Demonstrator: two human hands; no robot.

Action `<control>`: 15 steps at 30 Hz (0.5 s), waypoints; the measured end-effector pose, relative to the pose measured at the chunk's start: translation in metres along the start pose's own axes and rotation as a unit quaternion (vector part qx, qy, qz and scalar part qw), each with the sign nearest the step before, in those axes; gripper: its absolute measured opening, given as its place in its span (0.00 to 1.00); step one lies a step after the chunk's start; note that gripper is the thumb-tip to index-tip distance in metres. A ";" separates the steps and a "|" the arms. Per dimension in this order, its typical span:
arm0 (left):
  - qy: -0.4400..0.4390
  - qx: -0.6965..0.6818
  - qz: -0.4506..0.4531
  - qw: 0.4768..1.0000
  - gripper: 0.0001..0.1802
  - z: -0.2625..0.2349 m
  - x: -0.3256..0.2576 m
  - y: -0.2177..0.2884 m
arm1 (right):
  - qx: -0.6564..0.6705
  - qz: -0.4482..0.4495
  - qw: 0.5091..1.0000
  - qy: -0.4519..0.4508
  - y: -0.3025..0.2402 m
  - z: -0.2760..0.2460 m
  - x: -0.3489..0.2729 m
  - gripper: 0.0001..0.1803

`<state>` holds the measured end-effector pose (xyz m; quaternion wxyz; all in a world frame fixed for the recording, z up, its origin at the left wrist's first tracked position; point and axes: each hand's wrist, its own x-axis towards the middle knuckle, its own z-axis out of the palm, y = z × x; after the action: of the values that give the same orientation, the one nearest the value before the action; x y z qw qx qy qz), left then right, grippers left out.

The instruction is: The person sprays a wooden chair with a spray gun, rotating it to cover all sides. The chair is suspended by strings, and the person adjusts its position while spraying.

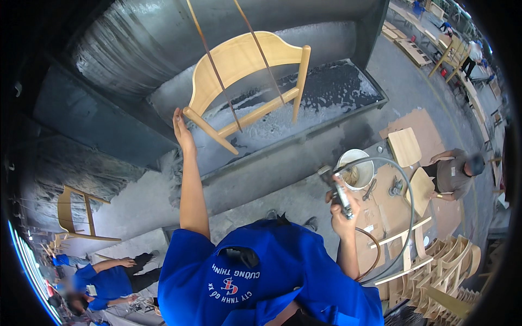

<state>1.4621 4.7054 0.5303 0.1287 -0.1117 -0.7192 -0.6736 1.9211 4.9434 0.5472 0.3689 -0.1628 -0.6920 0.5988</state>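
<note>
A pale wooden chair frame with a curved backrest hangs from two thin brown rods over a foamy water trough. My left hand is raised beside the rounded end of the frame's left post, fingers stretched upward; it looks to be touching the post, but the exact contact is hard to see. In my right hand is a metal spray gun, gripped off to the right of the frame. A grey hose loops from the gun around to my right forearm.
The trough's metal rim runs in front of me. Near the spray gun stands a white bucket. Wooden panels and stacked chair parts lie right, beside a seated person. Another person works at lower left, near a hanging chair frame.
</note>
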 end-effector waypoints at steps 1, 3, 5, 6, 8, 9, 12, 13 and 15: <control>-0.002 -0.009 0.007 1.000 0.35 0.001 0.002 -0.001 | 0.022 0.004 0.999 -0.036 -0.001 0.003 -0.005 0.40; 0.003 -0.003 0.020 1.000 0.34 0.001 0.007 -0.005 | 0.067 0.034 0.990 -0.118 -0.001 0.004 -0.008 0.39; 0.003 -0.017 0.023 1.000 0.33 0.001 0.012 -0.010 | 0.063 0.083 0.988 -0.112 0.002 0.005 -0.009 0.38; 0.012 -0.012 0.030 0.999 0.33 0.001 0.013 -0.014 | 0.051 0.111 0.986 -0.115 0.005 0.005 -0.009 0.38; -0.004 -0.012 0.041 0.999 0.32 0.001 0.015 -0.019 | 0.021 0.080 0.996 -0.045 0.014 0.007 -0.005 0.36; -0.009 -0.007 0.050 0.999 0.31 0.002 0.015 -0.021 | 0.014 0.062 0.998 -0.007 0.019 0.009 -0.003 0.35; 0.011 0.029 0.040 0.999 0.30 0.004 0.012 -0.022 | -0.009 0.029 0.998 0.055 0.030 0.010 -0.002 0.33; 0.007 0.018 0.045 0.999 0.30 0.004 0.012 -0.020 | -0.015 0.023 0.998 0.060 0.031 0.010 -0.003 0.33; 0.013 0.035 0.048 0.998 0.30 0.005 0.011 -0.014 | -0.035 0.029 0.998 0.032 0.030 0.007 -0.007 0.34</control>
<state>1.4470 4.7094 0.5202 0.1742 -0.1329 -0.7343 -0.6425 1.9147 4.9406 0.5164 0.3675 -0.2148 -0.6955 0.5788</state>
